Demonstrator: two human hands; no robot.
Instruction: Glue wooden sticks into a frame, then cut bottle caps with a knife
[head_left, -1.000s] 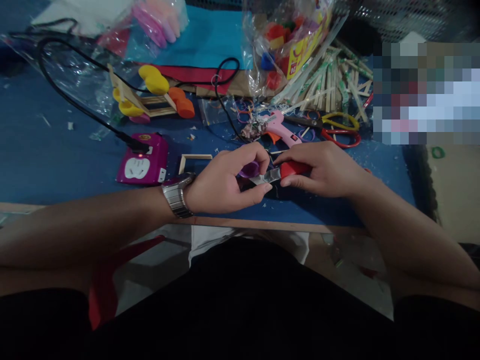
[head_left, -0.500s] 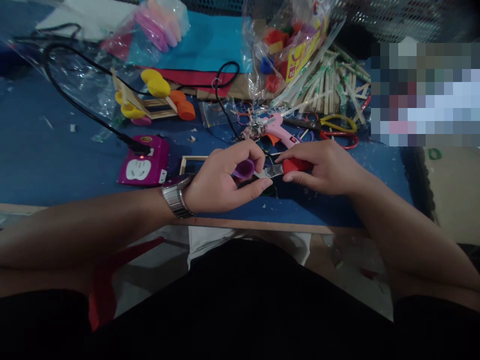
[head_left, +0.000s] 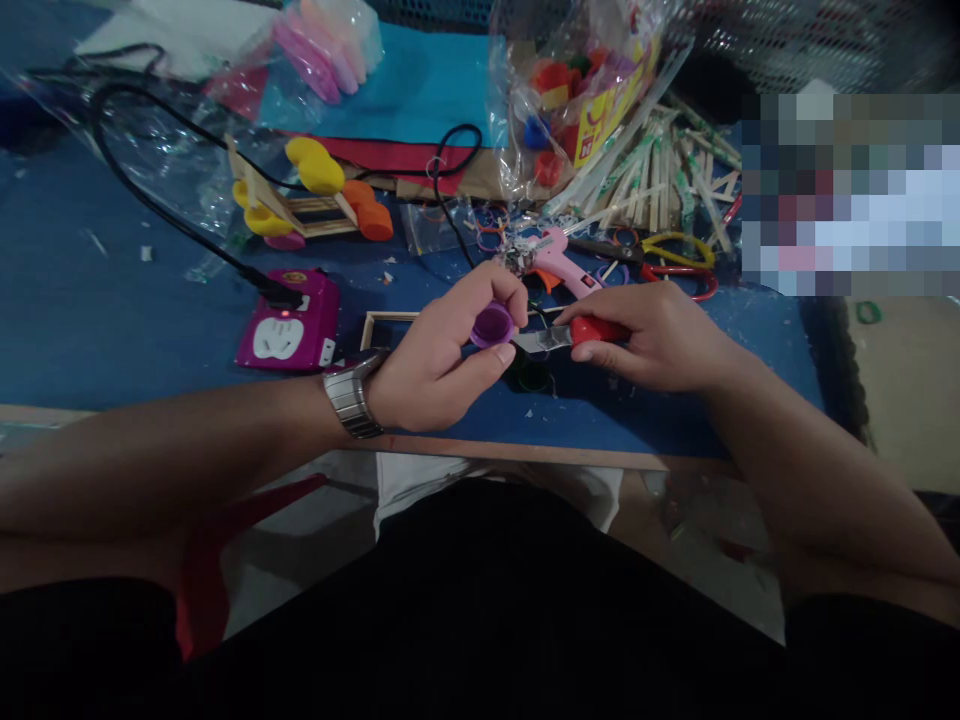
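Observation:
Between the thumb and fingers of my left hand (head_left: 446, 355) is a purple bottle cap (head_left: 493, 325), its hollow side turned up toward me. My right hand (head_left: 652, 330) grips the red handle of a utility knife (head_left: 596, 331). The knife's metal blade points left and its tip reaches the cap's right edge; whether it cuts in I cannot tell. Beneath the hands lies a dark green cap (head_left: 531, 372), partly in shadow. A thin wooden stick frame (head_left: 390, 317) lies on the blue table, partly hidden behind my left hand.
A pink glue gun (head_left: 562, 262) and scissors (head_left: 679, 250) lie just beyond my hands. At left are a purple power adapter (head_left: 289, 320) with a black cable and a stick model with yellow and orange caps (head_left: 315, 166). Farther back are wooden sticks (head_left: 652, 170) and a bag of caps (head_left: 551, 110).
My left thumb has drawn back, and the purple cap has tipped to show more of its inside. The knife has shifted slightly right, and more of its blade shows.

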